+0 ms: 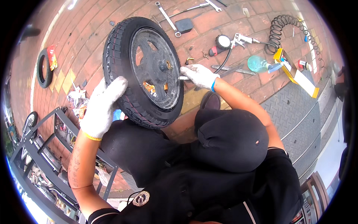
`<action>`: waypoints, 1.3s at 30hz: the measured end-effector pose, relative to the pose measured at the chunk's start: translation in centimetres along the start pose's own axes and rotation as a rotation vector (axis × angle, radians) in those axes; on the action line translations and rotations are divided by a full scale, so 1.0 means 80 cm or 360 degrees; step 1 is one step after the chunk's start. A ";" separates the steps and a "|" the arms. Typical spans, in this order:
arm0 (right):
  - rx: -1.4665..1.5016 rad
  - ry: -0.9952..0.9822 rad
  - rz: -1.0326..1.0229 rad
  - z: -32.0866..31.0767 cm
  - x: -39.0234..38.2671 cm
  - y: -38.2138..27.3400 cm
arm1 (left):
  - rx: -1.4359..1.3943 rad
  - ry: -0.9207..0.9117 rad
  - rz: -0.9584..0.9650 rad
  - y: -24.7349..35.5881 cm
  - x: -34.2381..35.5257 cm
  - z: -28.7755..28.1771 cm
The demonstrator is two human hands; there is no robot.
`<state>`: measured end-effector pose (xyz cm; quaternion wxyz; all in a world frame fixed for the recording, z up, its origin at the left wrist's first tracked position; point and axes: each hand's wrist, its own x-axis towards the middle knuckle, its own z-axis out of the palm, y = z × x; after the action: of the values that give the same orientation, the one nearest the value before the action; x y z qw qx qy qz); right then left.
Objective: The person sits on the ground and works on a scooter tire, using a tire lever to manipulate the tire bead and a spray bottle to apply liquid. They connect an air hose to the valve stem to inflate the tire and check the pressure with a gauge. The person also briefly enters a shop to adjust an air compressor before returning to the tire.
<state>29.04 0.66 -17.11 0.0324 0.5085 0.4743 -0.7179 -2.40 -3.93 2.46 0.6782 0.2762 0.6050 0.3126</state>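
Small tyre (40,71): lay on the brick paving, well left of the wheel (151,71); best left there, clear of the work.
Left hand (100,110): gloved in white, on the left side of the wheel, grip closed on the tread, with some fingers hidden behind the tyre. Called, as judged, for firm, even pressure to counter any push from the opposite side.
Wheel: stood on edge, somewhat tilted, between both hands and in front of the knees, spoked side showing. Hard to tell from this angle whether touching the left leg. Probably better braced than held by one hand alone.
Silver fitting (183,78): at the right edge of the wheel, pointing in toward the rim. Impossible to tell whether seated. Seemed to want a straight push, without sideways levering.
Right hand (201,76): gloved, blue-cuffed, just right of the wheel, grip pinched on the fitting. Likely steadier with fingertips kept close to the rim.
Round gauge (223,42): lay right of the wheel, beyond the right hand, with a thin hose (226,58) curving back toward that hand. Best kept dial-up and readable.
Coiled hose (274,37): lay farther right of the wheel, leading to the gauge's handle. Needed slack, by judgement, to avoid tugging.
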 end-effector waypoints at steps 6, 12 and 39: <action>0.0214 -0.0358 -0.0019 -0.023 0.004 0.041 | -0.0196 -0.0561 -0.0135 -0.021 0.028 -0.077; 0.0044 -0.0358 -0.0371 -0.027 0.007 0.027 | 0.2176 -0.0674 0.1304 -0.025 0.090 -0.160; -0.0591 0.0650 -0.0705 0.010 0.037 0.006 | 0.2181 -0.0288 0.1002 -0.054 0.171 0.072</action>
<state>27.30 1.10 -19.67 -0.1276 0.5117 0.6924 -0.4925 4.70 3.66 -8.96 0.2807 0.8199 0.4984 0.0216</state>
